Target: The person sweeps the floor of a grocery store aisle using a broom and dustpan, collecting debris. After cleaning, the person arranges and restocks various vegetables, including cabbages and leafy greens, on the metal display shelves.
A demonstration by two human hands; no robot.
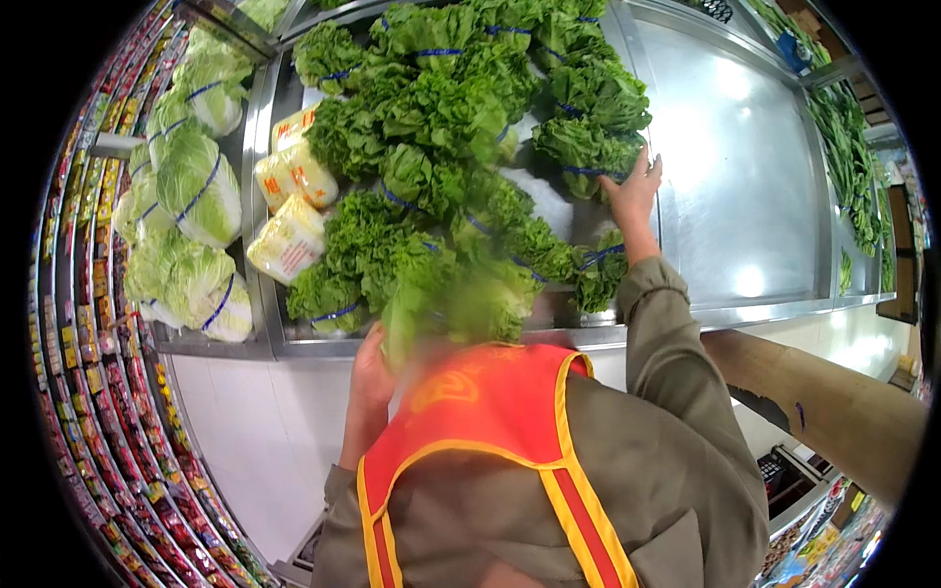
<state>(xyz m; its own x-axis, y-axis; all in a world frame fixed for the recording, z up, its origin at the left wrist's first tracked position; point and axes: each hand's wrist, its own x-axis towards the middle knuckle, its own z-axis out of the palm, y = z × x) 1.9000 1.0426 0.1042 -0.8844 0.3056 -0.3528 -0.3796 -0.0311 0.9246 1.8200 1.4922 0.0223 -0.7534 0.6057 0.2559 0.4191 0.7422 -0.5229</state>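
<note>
My right hand [637, 192] reaches over the steel display case, its spread fingers touching the right end of a bunch of green leafy lettuce [592, 153] bound with blue tape. My left hand [373, 367] is at the front edge, against a paler head of lettuce [406, 323]; its fingers are partly hidden, so its grip cannot be told. More taped lettuce bunches [434, 110] fill the middle of the case. A smaller bunch [601, 268] lies near the front edge, below my right hand. Part of the view above my chest is blurred.
Plastic-wrapped white packages [295, 176] lie left of the lettuce. Napa cabbages [198, 187] fill the left compartment. A metal divider separates the lettuce from a steel tray [724, 169] at right, with long green vegetables [853, 169] beyond. A cardboard box [816, 404] stands at lower right, packaged goods at far left.
</note>
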